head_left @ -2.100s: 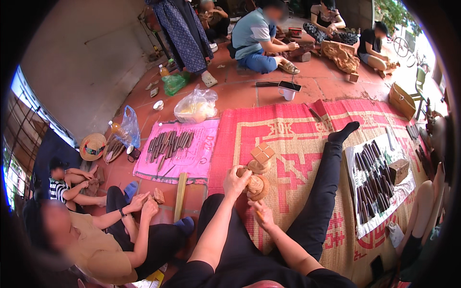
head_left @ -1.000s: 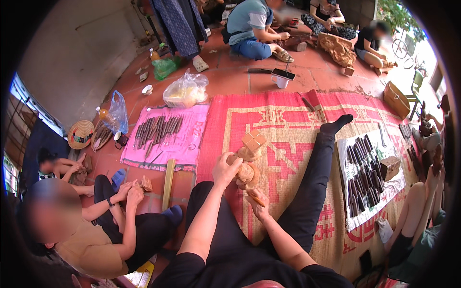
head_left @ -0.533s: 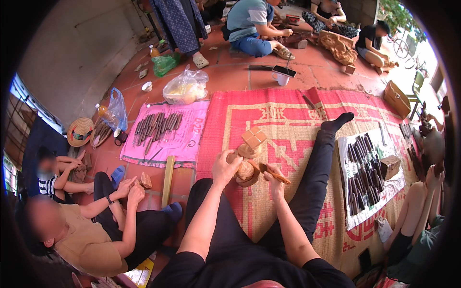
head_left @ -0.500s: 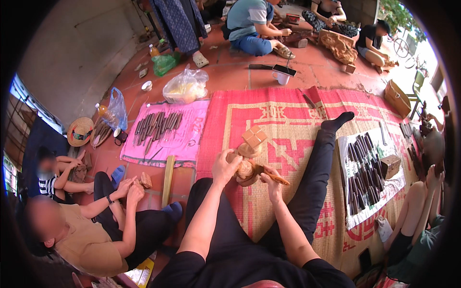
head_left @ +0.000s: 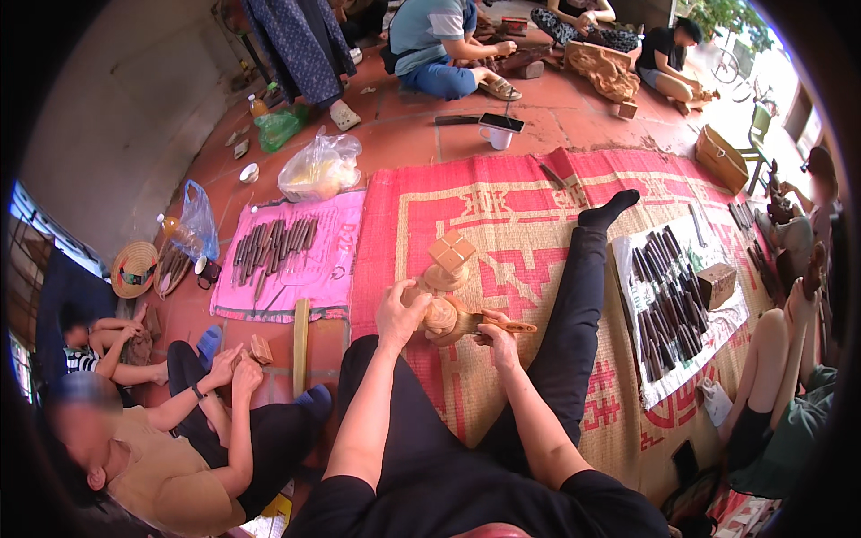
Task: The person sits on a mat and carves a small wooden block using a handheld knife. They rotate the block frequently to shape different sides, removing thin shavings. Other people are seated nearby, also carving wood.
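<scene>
The woven mat (head_left: 529, 260) is straw-coloured with red geometric figures, its far edge red. The carved wood (head_left: 440, 316) is tan, the tool handle (head_left: 522, 328) orange-brown.

This is a woodcarving workshop set right down on the floor, in a room open to daylight on one side. Slim hand tools (head_left: 274, 246) lie in rows on a pink sheet (head_left: 334, 260), and dark tools (head_left: 668, 305) fill a white sheet (head_left: 661, 394). Just here, the person in black (head_left: 475, 493) has a rounded wooden piece (head_left: 440, 316) over a woven mat (head_left: 395, 206); a neighbour in tan (head_left: 184, 457) has a small wooden block (head_left: 261, 350), and a bulky carved block (head_left: 605, 76) sits across the terracotta tiles (head_left: 395, 143). The straw hat (head_left: 134, 269) and bagged tub (head_left: 318, 172) add a homely touch.
</scene>
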The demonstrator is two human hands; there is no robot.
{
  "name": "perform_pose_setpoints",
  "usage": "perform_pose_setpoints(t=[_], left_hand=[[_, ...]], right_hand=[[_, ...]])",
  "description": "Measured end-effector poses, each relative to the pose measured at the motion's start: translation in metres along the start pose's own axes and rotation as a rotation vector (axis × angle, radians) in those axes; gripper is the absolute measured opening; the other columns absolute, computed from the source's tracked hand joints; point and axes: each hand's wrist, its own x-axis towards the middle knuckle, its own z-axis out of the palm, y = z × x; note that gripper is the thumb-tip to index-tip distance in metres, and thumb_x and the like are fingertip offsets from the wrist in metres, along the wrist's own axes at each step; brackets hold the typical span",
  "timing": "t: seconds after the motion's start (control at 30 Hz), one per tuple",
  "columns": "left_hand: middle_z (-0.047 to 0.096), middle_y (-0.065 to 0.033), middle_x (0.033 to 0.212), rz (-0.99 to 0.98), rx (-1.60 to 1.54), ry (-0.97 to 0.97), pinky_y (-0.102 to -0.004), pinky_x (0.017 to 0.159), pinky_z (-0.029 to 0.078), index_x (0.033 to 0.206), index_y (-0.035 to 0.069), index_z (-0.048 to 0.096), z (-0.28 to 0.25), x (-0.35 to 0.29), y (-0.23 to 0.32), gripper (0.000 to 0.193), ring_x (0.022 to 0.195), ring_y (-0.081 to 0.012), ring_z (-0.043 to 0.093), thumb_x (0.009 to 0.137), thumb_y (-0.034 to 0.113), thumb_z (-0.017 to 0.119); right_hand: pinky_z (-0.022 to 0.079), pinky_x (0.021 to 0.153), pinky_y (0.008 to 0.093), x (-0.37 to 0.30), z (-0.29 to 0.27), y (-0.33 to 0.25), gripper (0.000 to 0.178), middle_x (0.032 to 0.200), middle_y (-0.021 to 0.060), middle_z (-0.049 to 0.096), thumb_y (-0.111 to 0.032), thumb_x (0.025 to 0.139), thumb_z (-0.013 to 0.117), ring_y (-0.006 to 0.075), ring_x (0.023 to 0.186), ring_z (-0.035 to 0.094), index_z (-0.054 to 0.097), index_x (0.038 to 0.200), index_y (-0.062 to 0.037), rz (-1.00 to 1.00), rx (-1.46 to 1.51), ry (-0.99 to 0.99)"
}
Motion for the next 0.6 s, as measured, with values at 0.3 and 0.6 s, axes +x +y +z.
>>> perform_pose_setpoints(t=[0.3, 0.6], left_hand=[[0.06, -0.0132, 0.113, 0.079, 0.056, 0.021, -0.0427, 0.087, 0.051, 0.114, 0.011, 0.061, 0.005, -0.008, 0.007, 0.046, 0.104, -0.0328, 0.062, 0.079, 0.038, 0.072], [0.059, -0.0096, 0.112, 0.177, 0.082, -0.035, -0.0398, 0.087, 0.051, 0.114, 0.01, 0.061, 0.004, -0.022, 0.017, 0.046, 0.101, -0.0294, 0.063, 0.076, 0.035, 0.072]], right_hand=[[0.053, 0.062, 0.0256, 0.005, 0.002, -0.014, 0.04, 0.091, 0.0098, 0.067, -0.008, 0.085, 0.064, 0.0141, 0.064, 0.064, 0.057, 0.124, 0.0003, 0.03, -0.111, -0.052], [0.052, 0.065, 0.0264, 0.007, 0.003, -0.022, 0.034, 0.088, 0.0059, 0.066, -0.007, 0.084, 0.065, 0.0106, 0.065, 0.061, 0.063, 0.118, -0.0013, -0.033, -0.211, -0.146]])
